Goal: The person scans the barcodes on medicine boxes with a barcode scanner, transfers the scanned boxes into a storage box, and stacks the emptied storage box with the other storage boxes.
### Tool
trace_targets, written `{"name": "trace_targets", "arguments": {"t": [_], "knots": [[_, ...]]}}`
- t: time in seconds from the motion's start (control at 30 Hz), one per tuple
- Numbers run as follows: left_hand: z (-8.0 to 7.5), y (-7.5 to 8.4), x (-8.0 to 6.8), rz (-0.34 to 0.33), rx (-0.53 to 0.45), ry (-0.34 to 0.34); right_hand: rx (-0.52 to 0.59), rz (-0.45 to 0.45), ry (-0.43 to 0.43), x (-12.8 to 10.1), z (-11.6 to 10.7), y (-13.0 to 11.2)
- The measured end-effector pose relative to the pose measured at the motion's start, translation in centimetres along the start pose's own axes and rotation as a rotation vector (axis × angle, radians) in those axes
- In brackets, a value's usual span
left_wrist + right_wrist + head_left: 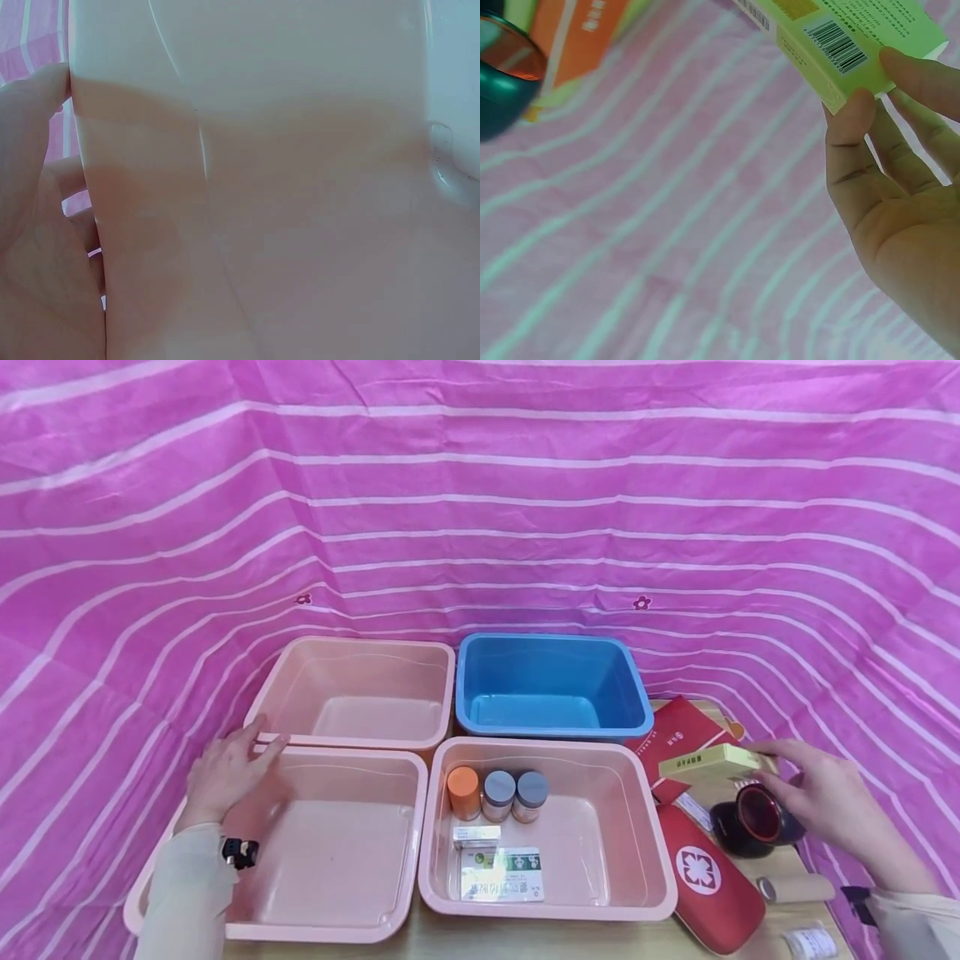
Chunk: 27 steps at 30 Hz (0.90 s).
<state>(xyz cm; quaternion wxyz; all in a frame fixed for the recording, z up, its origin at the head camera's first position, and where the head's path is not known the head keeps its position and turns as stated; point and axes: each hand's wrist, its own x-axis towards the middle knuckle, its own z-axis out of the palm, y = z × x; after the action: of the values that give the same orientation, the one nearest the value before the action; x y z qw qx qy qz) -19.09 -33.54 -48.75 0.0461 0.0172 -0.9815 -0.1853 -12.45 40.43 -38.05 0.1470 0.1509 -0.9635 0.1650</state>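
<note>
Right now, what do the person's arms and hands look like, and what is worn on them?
Both hands are bare, with no gloves or rings that show. The left hand comes out of a pale cream long sleeve, with a small black device strapped at the wrist. The right hand has the same cream sleeve and a dark strap at its wrist.

Small bottle [810, 941], perhaps white, edge-cropped

Glossy plastic bins [547, 906], striped cloth [480, 510]

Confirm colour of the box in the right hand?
Yellow-green box, pinched by the right hand; the right wrist view shows it best.
</note>
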Motion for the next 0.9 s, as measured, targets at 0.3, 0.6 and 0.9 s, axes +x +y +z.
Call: {"name": "trace_targets", "arguments": {"t": [0.3,0.6,0.9], "knots": [[-0.2,-0.3,0.2,-0.018,0.004,-0.040,-0.015,-0.133,0.047,6.3,-1.7,-4.0],[-0.2,-0.3,0.1,0.008,-0.005,0.008,0.189,-0.140,-0.161,17.4,5.4,-9.7],[0.1,-0.1,-0.1,0.015,-0.002,0.018,0.118,-0.192,-0.346,26.3,15.8,-13.6]]}}
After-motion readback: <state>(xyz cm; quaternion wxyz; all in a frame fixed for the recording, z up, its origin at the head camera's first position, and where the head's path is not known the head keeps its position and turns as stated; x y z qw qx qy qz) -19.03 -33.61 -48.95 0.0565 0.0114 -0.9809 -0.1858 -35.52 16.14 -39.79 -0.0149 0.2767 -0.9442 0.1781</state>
